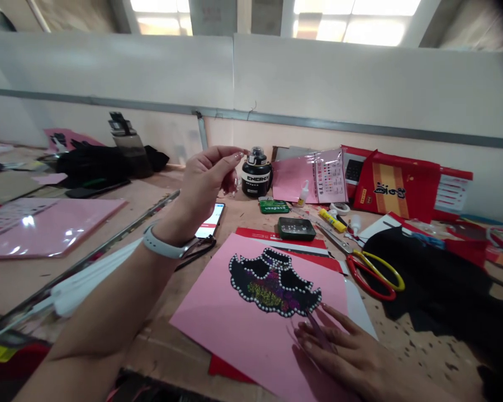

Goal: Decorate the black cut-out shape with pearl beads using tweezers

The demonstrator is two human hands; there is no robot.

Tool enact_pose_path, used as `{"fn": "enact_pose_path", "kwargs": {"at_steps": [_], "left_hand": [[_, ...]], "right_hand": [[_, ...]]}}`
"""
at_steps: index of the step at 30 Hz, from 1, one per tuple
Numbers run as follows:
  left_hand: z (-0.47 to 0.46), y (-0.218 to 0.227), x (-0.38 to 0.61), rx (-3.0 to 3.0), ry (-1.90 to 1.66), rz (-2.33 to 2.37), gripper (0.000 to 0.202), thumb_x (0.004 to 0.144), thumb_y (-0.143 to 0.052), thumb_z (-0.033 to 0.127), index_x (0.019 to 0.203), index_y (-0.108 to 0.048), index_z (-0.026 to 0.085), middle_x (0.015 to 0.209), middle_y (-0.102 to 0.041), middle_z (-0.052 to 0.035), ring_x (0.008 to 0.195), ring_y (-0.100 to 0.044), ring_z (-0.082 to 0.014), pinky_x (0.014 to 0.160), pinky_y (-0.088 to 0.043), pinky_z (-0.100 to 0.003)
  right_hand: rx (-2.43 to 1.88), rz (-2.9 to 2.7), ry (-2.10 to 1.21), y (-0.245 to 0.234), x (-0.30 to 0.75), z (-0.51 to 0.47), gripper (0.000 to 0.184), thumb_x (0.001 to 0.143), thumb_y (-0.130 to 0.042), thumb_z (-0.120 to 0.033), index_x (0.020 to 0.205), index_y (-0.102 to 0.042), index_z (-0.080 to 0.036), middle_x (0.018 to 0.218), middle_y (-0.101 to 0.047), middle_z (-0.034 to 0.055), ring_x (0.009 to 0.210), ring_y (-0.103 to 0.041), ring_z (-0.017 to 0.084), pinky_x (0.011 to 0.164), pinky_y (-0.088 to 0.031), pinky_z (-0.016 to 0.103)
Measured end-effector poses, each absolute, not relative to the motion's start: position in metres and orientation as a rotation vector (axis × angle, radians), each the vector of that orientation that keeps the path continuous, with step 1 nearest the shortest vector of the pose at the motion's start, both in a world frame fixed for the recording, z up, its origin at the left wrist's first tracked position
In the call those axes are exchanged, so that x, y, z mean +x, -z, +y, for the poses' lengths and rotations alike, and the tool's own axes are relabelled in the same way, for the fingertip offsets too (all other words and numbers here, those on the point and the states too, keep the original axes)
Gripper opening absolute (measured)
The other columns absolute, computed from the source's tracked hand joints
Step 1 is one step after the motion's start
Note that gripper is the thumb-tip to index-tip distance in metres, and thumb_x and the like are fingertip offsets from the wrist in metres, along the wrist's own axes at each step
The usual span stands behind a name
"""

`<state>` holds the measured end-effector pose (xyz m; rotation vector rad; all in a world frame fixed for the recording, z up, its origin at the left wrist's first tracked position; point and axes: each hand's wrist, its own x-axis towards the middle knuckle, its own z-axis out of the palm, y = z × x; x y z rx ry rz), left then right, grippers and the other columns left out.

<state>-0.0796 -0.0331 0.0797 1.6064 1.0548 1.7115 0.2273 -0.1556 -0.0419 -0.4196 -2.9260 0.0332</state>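
Tan table (427, 363) is supporting a pink sheet (209, 312), near whose middle a black cut-out (241, 279) is lying. The right hand (343, 349) is resting at the cut-out's lower right. The left hand (212, 176) is hovering beyond the sheet, thumb and forefinger pinching together, leaving unclear whether anything is lying between them. Behind, a bottle (256, 178) is standing; nearer, a tin (297, 235) is holding pale bits. A purple stick (317, 329), gripped by the right fingers, is pointing at the cut-out's edge, which white beads (233, 272) are lining.
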Motion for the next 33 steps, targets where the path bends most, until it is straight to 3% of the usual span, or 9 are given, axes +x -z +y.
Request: {"fn": "enact_pose_path", "kwargs": {"at_steps": [6,10,16,23,25,29,31,33], "left_hand": [[-0.029,-0.079,-0.085,1.627,-1.706,1.035,0.012,0.083,-0.062,0.020,0.092,-0.071,0.018,0.061,-0.056,0.0016,0.045,-0.045,-0.0058,0.040,-0.035,-0.019],[-0.025,-0.079,-0.091,1.601,-1.730,1.051,0.011,0.081,-0.064,0.021,0.089,-0.071,0.019,0.061,-0.057,0.0018,0.044,-0.045,-0.0055,0.039,-0.035,-0.019],[-0.026,-0.079,-0.090,1.622,-1.696,1.016,0.013,0.080,-0.067,0.026,0.090,-0.071,0.019,0.064,-0.060,0.0002,0.046,-0.046,-0.0065,0.040,-0.037,-0.019],[-0.032,-0.081,-0.084,1.672,-1.518,1.011,0.013,0.081,-0.068,0.027,0.091,-0.072,0.022,0.055,-0.057,0.0021,0.046,-0.050,-0.0084,0.043,-0.039,-0.020],[-0.032,-0.079,-0.079,1.698,-1.445,1.006,0.013,0.081,-0.067,0.027,0.091,-0.072,0.021,0.055,-0.058,0.0017,0.046,-0.051,-0.0089,0.043,-0.040,-0.020],[-0.028,-0.067,-0.070,1.831,-1.226,0.921,0.015,0.083,-0.065,0.029,0.093,-0.068,0.020,0.055,-0.059,0.0016,0.046,-0.054,-0.0103,0.045,-0.046,-0.021],[-0.025,-0.060,-0.069,1.946,-1.077,0.889,0.017,0.085,-0.062,0.033,0.096,-0.066,0.020,0.059,-0.062,0.0004,0.050,-0.058,-0.0113,0.048,-0.048,-0.022],[-0.023,-0.054,-0.068,2.097,-0.913,0.906,0.019,0.089,-0.057,0.037,0.091,-0.065,0.020,0.063,-0.063,-0.0003,0.053,-0.059,-0.0116,0.049,-0.048,-0.022]], "right_hand": [[-0.358,-2.975,-0.122,0.046,0.224,-0.152,0.063,0.097,-0.047,-0.031,0.151,-0.024,-0.009,0.148,-0.040,0.0113,0.140,-0.033,0.023,0.118,0.010,0.044],[-0.451,-2.947,-0.216,0.042,0.220,-0.158,0.063,0.093,-0.051,-0.036,0.148,-0.032,-0.011,0.143,-0.050,0.0134,0.135,-0.042,0.026,0.120,0.002,0.049],[-0.637,-2.719,-0.137,0.045,0.220,-0.165,0.054,0.086,-0.054,-0.018,0.140,-0.046,-0.017,0.123,-0.067,0.0108,0.120,-0.058,0.025,0.118,-0.012,0.057],[-0.683,-2.653,-0.106,0.046,0.233,-0.155,0.068,0.085,-0.054,-0.027,0.148,-0.031,-0.013,0.131,-0.061,0.0140,0.126,-0.053,0.025,0.118,-0.018,0.054],[-0.727,-2.509,-0.042,0.048,0.239,-0.151,0.066,0.088,-0.054,-0.025,0.148,-0.030,-0.015,0.131,-0.061,0.0127,0.122,-0.057,0.023,0.116,-0.027,0.049],[-0.928,-2.153,-0.033,0.054,0.246,-0.144,0.052,0.094,-0.049,-0.017,0.145,-0.039,-0.022,0.130,-0.063,0.0102,0.119,-0.059,0.020,0.101,-0.047,0.038],[-1.029,-1.978,-0.186,0.056,0.248,-0.138,0.044,0.098,-0.044,-0.024,0.142,-0.045,-0.022,0.121,-0.069,0.0105,0.109,-0.065,0.021,0.092,-0.053,0.036],[-1.140,-1.765,-0.363,0.055,0.249,-0.129,0.041,0.100,-0.039,-0.035,0.135,-0.054,-0.021,0.102,-0.075,0.0094,0.086,-0.071,0.021,0.075,-0.058,0.033]]}}
